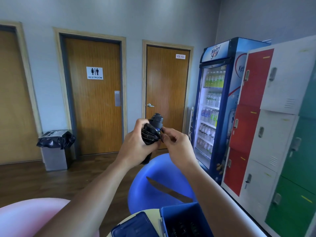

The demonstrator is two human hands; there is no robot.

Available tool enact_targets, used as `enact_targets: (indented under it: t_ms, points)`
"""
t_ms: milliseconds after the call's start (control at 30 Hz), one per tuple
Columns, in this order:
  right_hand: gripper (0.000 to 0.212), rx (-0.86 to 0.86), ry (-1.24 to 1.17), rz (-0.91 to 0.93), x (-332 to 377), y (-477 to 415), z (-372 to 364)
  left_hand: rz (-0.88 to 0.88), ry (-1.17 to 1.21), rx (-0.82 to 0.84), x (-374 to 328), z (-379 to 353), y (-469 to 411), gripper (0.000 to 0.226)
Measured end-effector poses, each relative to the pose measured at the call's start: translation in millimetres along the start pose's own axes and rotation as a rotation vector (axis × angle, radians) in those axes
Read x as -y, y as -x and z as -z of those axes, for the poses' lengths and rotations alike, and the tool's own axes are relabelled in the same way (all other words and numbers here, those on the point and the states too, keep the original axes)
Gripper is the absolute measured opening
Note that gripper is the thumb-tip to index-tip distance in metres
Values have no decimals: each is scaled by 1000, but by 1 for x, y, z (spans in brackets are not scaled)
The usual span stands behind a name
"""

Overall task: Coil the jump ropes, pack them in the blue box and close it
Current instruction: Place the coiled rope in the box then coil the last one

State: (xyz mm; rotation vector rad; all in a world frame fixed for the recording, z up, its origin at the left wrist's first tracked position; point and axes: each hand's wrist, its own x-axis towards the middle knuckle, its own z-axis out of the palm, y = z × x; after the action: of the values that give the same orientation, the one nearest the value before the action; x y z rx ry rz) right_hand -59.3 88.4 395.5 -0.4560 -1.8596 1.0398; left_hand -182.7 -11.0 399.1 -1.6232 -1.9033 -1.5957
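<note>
Left hand [135,146] grips coiled black jump rope [151,132] upright; right hand [176,144] pinches its upper end

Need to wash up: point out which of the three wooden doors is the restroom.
The middle door, bearing the white RESTROOM sign. The right door reads HOSE REEL; the left door shows no sign.

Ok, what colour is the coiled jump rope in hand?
The jump rope is black, with a small blue band near its top; head view.
</note>
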Motion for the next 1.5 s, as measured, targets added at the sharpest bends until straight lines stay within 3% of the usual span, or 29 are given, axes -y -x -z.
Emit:
enact_targets:
  t_ms: [200, 300, 400, 500, 567, 733, 1100, 1500]
  points:
    - [38, 17, 57, 27, -7, 6, -8, -4, -3, -61, 3, 0, -3, 51]
    - [48, 55, 227, 69, -10, 9, -9, 1, -10, -27, 9, 1, -3, 52]
    - [52, 49, 243, 98, -8, 6, -9, -7, -14, 22, 5, 7, -8, 59]
    - [49, 40, 245, 147, -3, 4, -6, -40, -36, 82, 2, 13, -15, 86]
    - [35, 54, 229, 139, 2, 4, -4, -53, -87, 118, 2, 14, -19, 102]
    - [29, 73, 181, 115, 14, 9, -3, -63, -110, 98, 5, 11, -20, 90]
    - [56, -149, 241, 50, 35, -8, -9, -51, -132, -5, -11, 3, -21, 82]
    - [46, -63, 133, -73, 29, -11, -4, -92, -210, 53, -8, 4, -24, 62]
